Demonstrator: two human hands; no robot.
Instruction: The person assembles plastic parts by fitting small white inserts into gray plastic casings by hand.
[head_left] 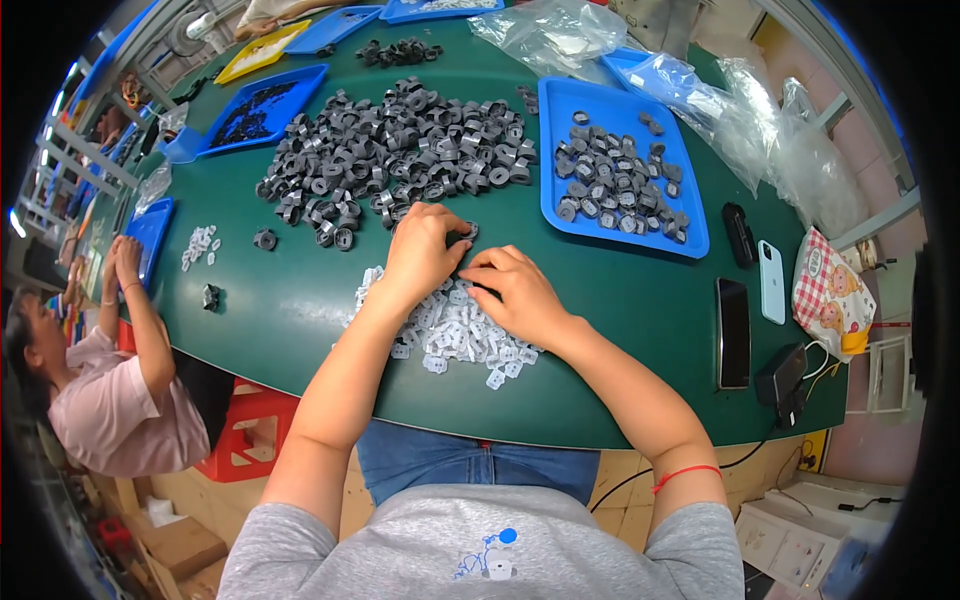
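My left hand point(425, 250) is closed on a dark grey plastic part point(469, 231), just in front of a big heap of similar grey ring-shaped parts point(400, 150). Close beside it on the right, my right hand point(520, 295) has its thumb and fingers drawn together; whatever lies between them is too small or hidden to make out. Under and between both hands spreads a pile of small white translucent plastic pieces point(462, 332). Beyond my right hand, a blue tray point(620, 240) holds grey parts with pale pieces in their centres.
Two phones, one black point(732, 335) and one light blue point(771, 282), lie at the right near a black adapter point(782, 375) and a checked bag point(832, 290). Clear plastic bags point(740, 110) cover the far right. A blue tray of black parts point(262, 112) stands far left. A co-worker point(130, 400) sits left.
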